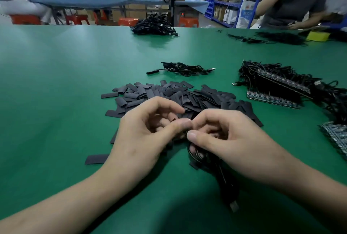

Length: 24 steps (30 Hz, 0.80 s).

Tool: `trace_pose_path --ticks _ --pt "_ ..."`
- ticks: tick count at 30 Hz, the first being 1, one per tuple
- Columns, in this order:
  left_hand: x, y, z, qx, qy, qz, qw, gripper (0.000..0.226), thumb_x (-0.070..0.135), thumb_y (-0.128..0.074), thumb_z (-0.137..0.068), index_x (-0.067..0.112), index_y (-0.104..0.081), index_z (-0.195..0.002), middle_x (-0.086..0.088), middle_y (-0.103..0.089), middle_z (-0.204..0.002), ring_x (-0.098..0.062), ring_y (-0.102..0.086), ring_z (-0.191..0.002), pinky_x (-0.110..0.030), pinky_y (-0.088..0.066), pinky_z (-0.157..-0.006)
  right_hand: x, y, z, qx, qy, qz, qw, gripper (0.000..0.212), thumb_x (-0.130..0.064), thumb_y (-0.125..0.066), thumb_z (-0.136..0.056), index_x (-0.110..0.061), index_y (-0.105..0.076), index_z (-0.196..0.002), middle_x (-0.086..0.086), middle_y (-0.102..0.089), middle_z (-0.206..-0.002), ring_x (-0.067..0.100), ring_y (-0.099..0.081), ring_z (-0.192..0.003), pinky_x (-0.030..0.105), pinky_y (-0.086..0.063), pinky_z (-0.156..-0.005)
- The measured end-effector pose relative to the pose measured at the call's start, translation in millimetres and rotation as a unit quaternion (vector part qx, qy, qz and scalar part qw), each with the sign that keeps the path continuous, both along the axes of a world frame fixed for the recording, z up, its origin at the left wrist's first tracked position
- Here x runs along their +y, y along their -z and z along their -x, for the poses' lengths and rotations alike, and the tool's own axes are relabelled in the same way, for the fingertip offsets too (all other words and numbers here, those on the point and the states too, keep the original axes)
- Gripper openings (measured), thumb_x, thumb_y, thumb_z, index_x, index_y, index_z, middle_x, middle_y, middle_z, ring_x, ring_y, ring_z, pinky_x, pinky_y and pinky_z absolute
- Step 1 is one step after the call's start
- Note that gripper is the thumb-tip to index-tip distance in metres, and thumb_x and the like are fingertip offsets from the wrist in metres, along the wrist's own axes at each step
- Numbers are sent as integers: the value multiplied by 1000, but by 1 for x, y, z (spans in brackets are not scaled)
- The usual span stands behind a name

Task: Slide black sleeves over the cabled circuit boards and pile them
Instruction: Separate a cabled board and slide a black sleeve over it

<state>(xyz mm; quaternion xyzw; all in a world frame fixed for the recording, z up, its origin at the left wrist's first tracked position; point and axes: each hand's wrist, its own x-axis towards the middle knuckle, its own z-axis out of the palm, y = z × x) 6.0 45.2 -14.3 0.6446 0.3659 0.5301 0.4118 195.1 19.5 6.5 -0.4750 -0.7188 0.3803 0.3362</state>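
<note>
Left hand [150,130]: fingers curled in, thumb stretched right so its tip meets the right hand's forefinger. There is something dark between the fingertips; can't tell if it pinches a sleeve. Right hand [231,140]: curled tight, thumb pointing left, gripping a looped black cable [223,183] that hangs under the palm and trails toward the camera, ending in a USB plug [233,205]. The board end is hidden inside the fingers. Both forearms come in from the bottom edge, wrists low over the green table mat [56,83], and the hands meet at the near edge of the sleeve pile [169,94].

The sleeve pile is loose flat black pieces, with one stray sleeve [96,159] near-left of it. Just beyond the pile is a small bunch of sleeved cables [180,68]. Right of the pile is a heap of bare circuit boards with cables [277,85]. Far beyond the pile, at the table's far edge, is another cable heap [154,25].
</note>
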Motion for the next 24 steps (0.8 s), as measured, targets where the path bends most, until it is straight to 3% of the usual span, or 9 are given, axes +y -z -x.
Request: trace_pose_path --ticks 3,6,9,14,20,24 --pt "2 3 4 108 -61 -74 990 7 32 -70 -88 30 -70 -95 10 -72 -86 -8 -68 -77 -22 -53 -72 2 2 -7 21 57 -1 998 10 -24 -67 -96 -23 -70 -87 0 -70 -69 12 -62 -60 31 -52 -61" --pt "6 4 9 339 -147 -181 911 17 39 -65 -93 33 -64 -109 18 -63 -97 -7 -58 -94 -31 -46 -83 6 3 -20 20 115 -33 993 15 -34 -60 -99 -26 -65 -88 -7 -57 -63 10 -52 -58 39 -50 -58" --pt "5 5 9 447 -146 -187 863 35 54 -62 -87 34 -62 -115 17 -61 -106 -13 -53 -102 -36 -42 -86 6 12 -25 -29 136 -70 988 17 -42 -54 -100 -29 -60 -90 -8 -52 -67 6 -45 -58 37 -42 -61" --pt "7 3 8 447 -130 -190 864 28 46 -72 -86 36 -69 -112 20 -65 -105 -13 -56 -102 -38 -47 -86 1 20 -20 -68 130 -107 983 13 -41 -51 -99 -33 -56 -91 -14 -61 -78 3 -52 -65 17 -41 -61" --pt "6 1 10 397 -171 -188 882 16 33 -78 -84 37 -72 -98 23 -69 -84 -6 -64 -84 -38 -53 -78 1 23 -20 -29 106 -98 989 11 -38 -50 -99 -36 -55 -90 -9 -70 -85 7 -61 -72 28 -45 -67" --pt "4 1 10 378 -185 -199 885 10 38 -71 -85 39 -69 -95 26 -66 -79 0 -60 -78 -37 -49 -77 2 25 -22 -15 107 -112 988 14 -32 -51 -104 -34 -55 -91 -6 -71 -83 9 -61 -68 30 -46 -66"
